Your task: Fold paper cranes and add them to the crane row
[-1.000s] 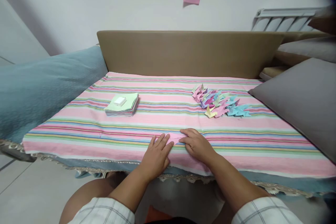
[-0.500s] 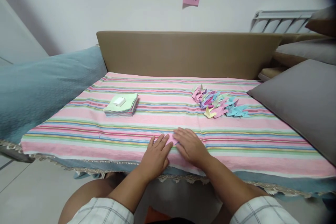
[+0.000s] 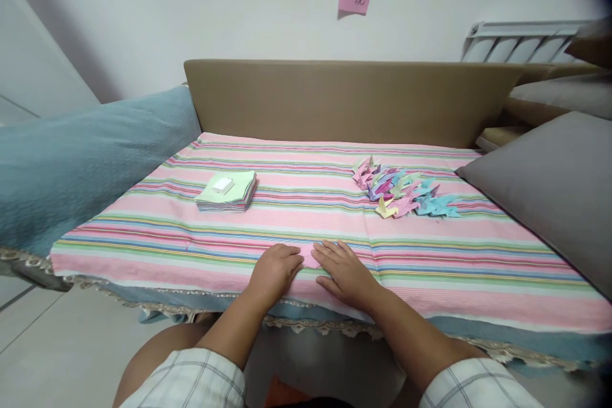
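Observation:
A small piece of pink origami paper (image 3: pixel 308 256) lies flat on the striped cloth near the front edge of the seat. At its left end is my left hand (image 3: pixel 276 271), fingers drawn together and closed on the paper's edge. My right hand (image 3: pixel 345 273) lies on the paper's right end, palm down, with its fingers stretched out and slightly apart. Only the middle of the paper shows between the hands; both its ends are covered, so its folds cannot be made out.
A stack of coloured paper sheets (image 3: pixel 229 203) sits to the left, with a small white box (image 3: pixel 222 185) on top. Several folded paper cranes (image 3: pixel 404 194) are grouped at the right. A grey cushion (image 3: pixel 549 185) borders the right side, the brown backrest (image 3: pixel 344 102) the rear.
My left hand's spread fingers have drawn together and turned inward at the paper's left end. My right hand has shifted slightly, its fingers still extended. The whole view has moved a little.

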The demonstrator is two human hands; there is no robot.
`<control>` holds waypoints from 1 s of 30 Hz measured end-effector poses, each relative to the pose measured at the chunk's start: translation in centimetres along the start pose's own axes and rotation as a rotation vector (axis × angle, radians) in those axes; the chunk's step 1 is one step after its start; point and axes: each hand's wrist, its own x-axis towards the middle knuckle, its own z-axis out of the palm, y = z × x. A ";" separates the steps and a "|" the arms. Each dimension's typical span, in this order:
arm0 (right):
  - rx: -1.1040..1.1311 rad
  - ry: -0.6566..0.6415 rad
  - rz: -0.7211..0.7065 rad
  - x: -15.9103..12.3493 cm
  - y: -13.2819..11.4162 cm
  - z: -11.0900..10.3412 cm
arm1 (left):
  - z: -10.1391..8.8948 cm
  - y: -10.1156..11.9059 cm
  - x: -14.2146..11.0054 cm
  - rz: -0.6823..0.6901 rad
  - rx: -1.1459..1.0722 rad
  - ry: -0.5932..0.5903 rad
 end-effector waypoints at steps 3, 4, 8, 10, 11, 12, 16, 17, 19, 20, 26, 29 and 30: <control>0.035 0.061 0.005 0.0 0.1 -0.1 | -0.1 0.2 0.3 0.038 0.050 0.015; 0.058 0.091 0.005 0.0 0.1 -0.1 | -0.2 0.4 0.4 0.035 0.053 0.017; 0.215 0.207 0.045 0.3 0.2 -0.5 | -0.9 1.0 0.9 -0.073 -0.037 0.037; 0.346 0.251 0.136 0.5 0.1 -1.0 | -1.1 1.2 1.1 -0.175 -0.144 0.048; 0.430 0.269 0.202 0.6 0.0 -1.3 | -1.2 1.2 1.2 -0.235 -0.192 0.071; 0.525 0.276 0.275 0.7 0.0 -1.6 | -1.3 1.2 1.3 -0.290 -0.223 0.108; 0.757 0.202 0.492 1.1 0.6 -2.3 | -1.5 1.8 1.4 -0.305 -0.135 0.205; 0.743 0.189 0.523 1.2 0.9 -2.4 | -1.4 2.1 1.4 -0.255 -0.095 0.170; 0.653 0.197 0.548 1.4 1.6 -2.2 | -1.0 2.9 1.2 -0.137 -0.045 0.076; 0.595 0.206 0.542 1.5 1.9 -2.1 | -0.7 3.3 1.1 -0.072 -0.026 0.024; 0.269 0.211 0.511 1.6 2.7 -1.5 | 1.8 4.2 0.2 0.077 0.074 -0.189; 0.080 0.336 0.456 1.4 2.2 -1.5 | 2.4 4.0 0.1 0.079 0.103 -0.209; 0.040 0.374 0.408 1.3 1.9 -1.6 | 2.4 3.9 0.1 0.076 0.105 -0.211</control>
